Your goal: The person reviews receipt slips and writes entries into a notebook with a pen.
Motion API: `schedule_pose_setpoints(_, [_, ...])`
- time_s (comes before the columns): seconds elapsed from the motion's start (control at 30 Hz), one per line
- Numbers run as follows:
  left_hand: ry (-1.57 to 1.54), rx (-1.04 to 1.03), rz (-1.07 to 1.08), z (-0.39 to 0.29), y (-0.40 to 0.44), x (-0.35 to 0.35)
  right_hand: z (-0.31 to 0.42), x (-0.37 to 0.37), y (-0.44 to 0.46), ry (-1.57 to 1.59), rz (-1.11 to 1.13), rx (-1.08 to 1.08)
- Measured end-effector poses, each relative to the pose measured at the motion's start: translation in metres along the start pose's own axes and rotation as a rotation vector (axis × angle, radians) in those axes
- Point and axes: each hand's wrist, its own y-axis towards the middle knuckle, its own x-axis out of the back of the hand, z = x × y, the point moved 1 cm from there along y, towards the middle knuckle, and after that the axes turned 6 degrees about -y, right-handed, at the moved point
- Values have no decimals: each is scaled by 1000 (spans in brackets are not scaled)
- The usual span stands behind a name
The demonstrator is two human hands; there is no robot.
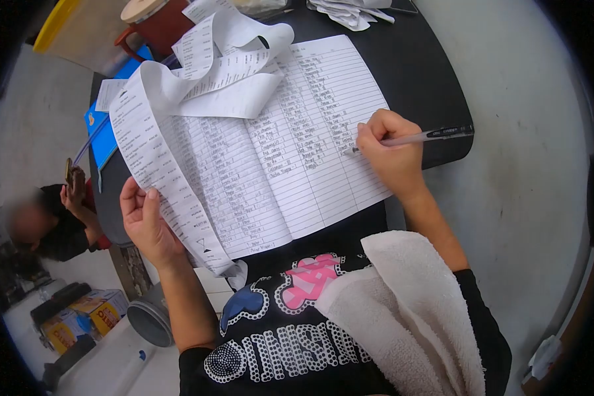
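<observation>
- The right hand (399,148) is closed in a writing grip, thumb and fingers pinching a clear pen (432,135) whose tip meets the notebook's right page.
- The left hand (153,224) is half curled, its thumb touching the left edge of a long receipt strip (168,158); whether the fingers pinch it from behind, I cannot tell.
- The open notebook (330,198) lies at the near side of a dark table (435,79), handwritten lines in columns on both pages.
- The receipt strip runs over the left page and loops across the notebook's top.
- Beyond the loops stands a reddish-brown mug (162,30) with a pale lid; its contents are hidden.
- Beside the mug is a translucent tub (86,33) with a yellow rim; what it holds is unclear.
- At lower left, a grey round container (152,320) sits near yellow printed boxes (99,313), contents not discernible.
</observation>
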Motion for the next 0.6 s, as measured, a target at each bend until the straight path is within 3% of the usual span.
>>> schedule_pose_setpoints(0.6, [9,12,-6,-1,-2,-1,-4,1,-1,-8,-19,27])
